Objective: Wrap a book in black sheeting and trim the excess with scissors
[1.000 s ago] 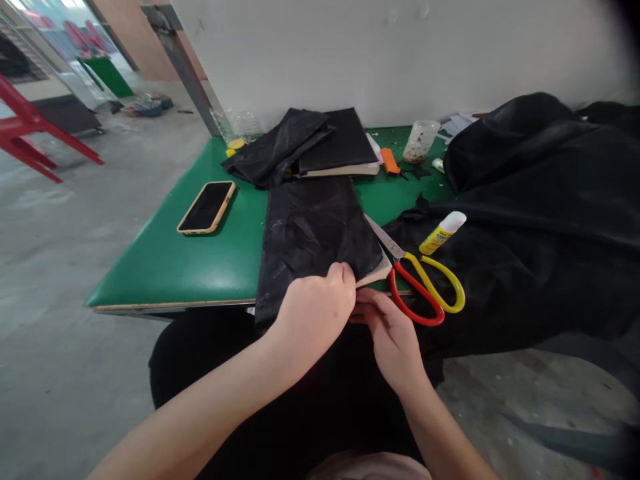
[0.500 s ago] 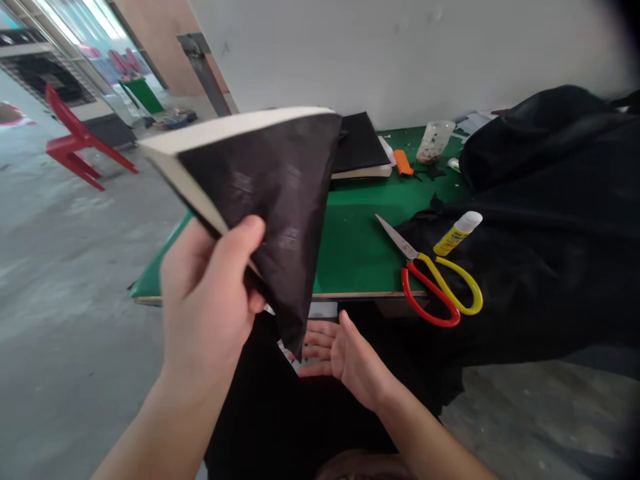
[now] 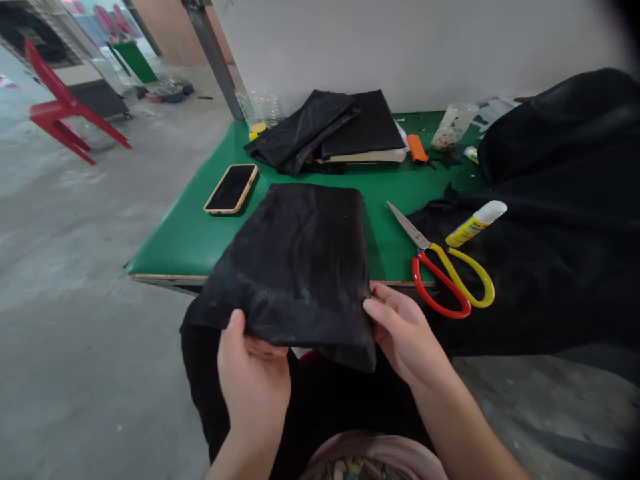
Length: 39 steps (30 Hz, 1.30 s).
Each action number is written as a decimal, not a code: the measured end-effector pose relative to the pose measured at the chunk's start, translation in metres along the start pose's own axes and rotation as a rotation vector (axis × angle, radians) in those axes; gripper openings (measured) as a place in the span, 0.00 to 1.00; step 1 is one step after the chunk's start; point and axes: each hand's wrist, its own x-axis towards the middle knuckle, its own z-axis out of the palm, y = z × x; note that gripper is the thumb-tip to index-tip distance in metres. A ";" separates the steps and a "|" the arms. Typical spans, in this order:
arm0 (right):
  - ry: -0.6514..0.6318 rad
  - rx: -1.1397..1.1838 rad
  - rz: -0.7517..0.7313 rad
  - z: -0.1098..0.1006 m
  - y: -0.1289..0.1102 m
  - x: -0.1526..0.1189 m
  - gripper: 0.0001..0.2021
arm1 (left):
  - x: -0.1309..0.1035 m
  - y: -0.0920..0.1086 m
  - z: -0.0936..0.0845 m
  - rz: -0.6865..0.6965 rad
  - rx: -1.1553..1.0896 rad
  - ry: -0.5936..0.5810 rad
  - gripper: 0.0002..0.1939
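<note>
A book wrapped in thin black sheeting (image 3: 305, 267) lies flat before me, its far part over the green table edge and its near part above my lap. My left hand (image 3: 257, 370) grips its near left edge, thumb on top and fingers underneath. At the near right side, my right hand (image 3: 400, 327) pinches the cover between thumb and fingers. A loose corner of the black sheeting hangs down just left of that hand. The book's pages are hidden from this side. Scissors (image 3: 425, 247) with one red and one yellow handle rest to the right, beside a yellow glue stick (image 3: 475, 223).
On the green table (image 3: 175, 233) are a phone (image 3: 231, 189), a black-covered book (image 3: 367, 127) under folded black sheeting (image 3: 305, 127), an orange cutter (image 3: 417, 148) and a clear plastic cup (image 3: 454, 127). Black fabric (image 3: 560, 247) covers the right side. A red chair (image 3: 65, 107) stands left.
The book has been lowered from a raised, tilted position and turned flat. My right hand, open before, has taken hold of its right side. My left hand now grips the near edge.
</note>
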 end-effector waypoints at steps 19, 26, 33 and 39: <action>0.596 -1.474 -0.500 -0.041 -0.042 0.032 0.26 | 0.006 -0.027 0.019 -0.563 -0.262 -0.467 0.19; 0.264 -1.565 -0.865 -0.031 -0.043 0.005 0.17 | 0.017 0.012 -0.033 0.174 0.357 -0.505 0.09; -0.334 -1.748 -0.962 -0.019 -0.036 0.029 0.16 | 0.055 0.012 -0.028 0.925 0.863 -0.609 0.17; -0.274 -1.764 -0.993 -0.018 -0.032 0.033 0.11 | 0.068 0.007 -0.029 1.021 0.945 -0.657 0.13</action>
